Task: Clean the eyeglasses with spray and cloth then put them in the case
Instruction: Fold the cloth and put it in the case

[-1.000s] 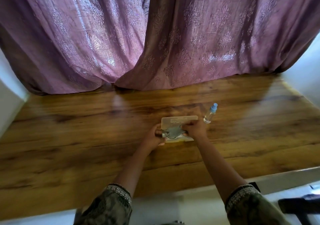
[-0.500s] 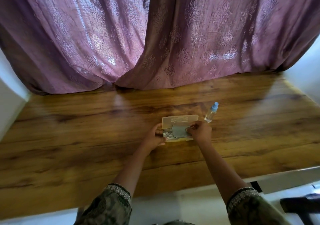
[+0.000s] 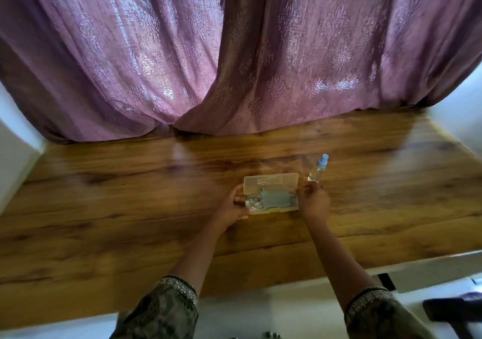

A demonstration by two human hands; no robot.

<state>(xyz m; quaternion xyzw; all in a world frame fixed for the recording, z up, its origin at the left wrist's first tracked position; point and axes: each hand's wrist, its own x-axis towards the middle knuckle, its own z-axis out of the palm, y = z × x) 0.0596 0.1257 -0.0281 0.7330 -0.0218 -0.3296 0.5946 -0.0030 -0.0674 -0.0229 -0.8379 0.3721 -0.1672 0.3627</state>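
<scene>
Wooden tabletop, open case between both hands.
Left hand grips its end; right hand fingers touch the other; cloth inside.

Table bare leftward — spray bottle crowds case's right.

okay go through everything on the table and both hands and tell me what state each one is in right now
Case: open, lid up, on the table.
Cloth: folded, lying in the case.
Glasses: in the case, mostly under the cloth.
Spray bottle: upright, cap on, right of the case.
Left hand: holding the case's left end.
Right hand: at the case's right end; grip unclear.
Curtains: drawn shut.
</scene>
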